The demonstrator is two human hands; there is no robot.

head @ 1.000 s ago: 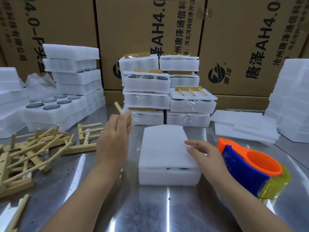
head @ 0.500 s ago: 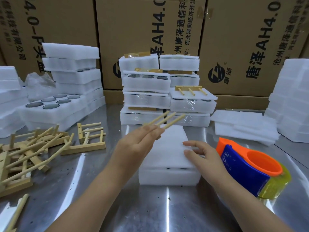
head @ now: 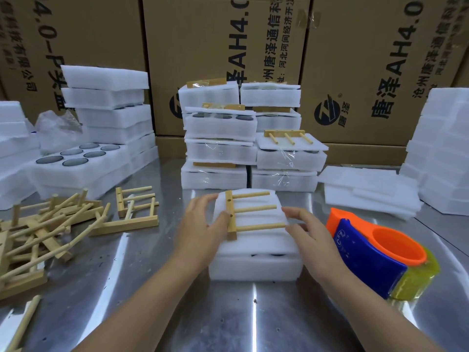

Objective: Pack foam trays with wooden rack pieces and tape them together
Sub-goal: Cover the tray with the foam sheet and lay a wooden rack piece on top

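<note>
Wooden, the rack piece lay on the foam tray between your hands, its bar running near-to-far against your open left hand, dowels pointing right toward your open right hand, beside the tape dispenser.

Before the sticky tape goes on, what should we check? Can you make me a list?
1. The wooden rack piece lies flat on top of the foam tray: ok.
2. Its three dowels stay inside the foam's edges: ok.
3. Both hands steady it, the left hand at the bar and the right hand at the dowel tips: ok.
4. The foam layers are closed snug: cannot tell, a dark slit shows at the front.
5. The tape dispenser is close beside the right hand: ok, though not held yet.
</note>
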